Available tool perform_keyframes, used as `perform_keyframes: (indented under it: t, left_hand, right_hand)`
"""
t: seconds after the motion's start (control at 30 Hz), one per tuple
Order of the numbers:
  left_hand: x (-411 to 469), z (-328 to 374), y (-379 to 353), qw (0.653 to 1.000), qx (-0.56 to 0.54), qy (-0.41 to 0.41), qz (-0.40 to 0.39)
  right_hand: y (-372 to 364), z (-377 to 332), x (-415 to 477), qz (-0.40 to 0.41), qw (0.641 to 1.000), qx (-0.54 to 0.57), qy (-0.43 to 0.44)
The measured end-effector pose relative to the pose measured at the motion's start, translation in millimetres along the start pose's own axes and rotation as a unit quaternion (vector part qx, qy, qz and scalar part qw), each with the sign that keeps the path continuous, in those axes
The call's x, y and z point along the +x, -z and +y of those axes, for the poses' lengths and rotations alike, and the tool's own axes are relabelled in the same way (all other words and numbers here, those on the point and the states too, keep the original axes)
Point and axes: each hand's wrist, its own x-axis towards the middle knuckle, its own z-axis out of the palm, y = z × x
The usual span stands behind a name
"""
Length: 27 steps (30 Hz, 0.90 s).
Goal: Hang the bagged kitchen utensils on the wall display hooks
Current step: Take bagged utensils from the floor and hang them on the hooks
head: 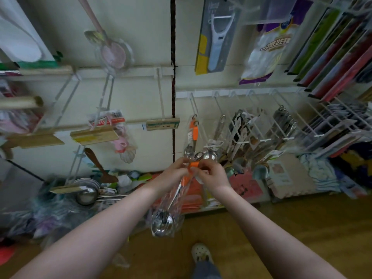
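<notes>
A bagged steel ladle [164, 220] with an orange handle hangs down in its clear plastic sleeve between my hands. My left hand [175, 174] and my right hand [211, 175] both pinch the orange top end of it, just below the wall hooks. Another bagged orange-handled ladle [193, 130] hangs from a white wire hook [193, 103] right above my hands. More bagged utensils [219, 137] hang on the neighbouring hooks to the right.
A pink bagged utensil [112, 51] and price-tag strips [163, 124] hang on the left panel. A peeler card [216, 35] and cutting boards [332, 49] hang upper right. Loose ladles and packages [88, 194] lie on the low shelf. My shoe [201, 253] stands on the wooden floor.
</notes>
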Motion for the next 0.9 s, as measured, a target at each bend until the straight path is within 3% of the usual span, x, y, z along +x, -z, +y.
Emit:
perform_keyframes:
  t: [0.33,0.9]
  left_hand:
    - [36.0,-16.1,-1.2,0.995,0.101,0.019,0.012]
    - [76.2,-17.6,-21.4,0.996,0.069,0.023,0.05]
  right_hand:
    - [4.5,25.3,35.0,-0.037,0.999,0.015,-0.024]
    - [19.7,57.2,72.9,-0.024,0.998,0.039,-0.033]
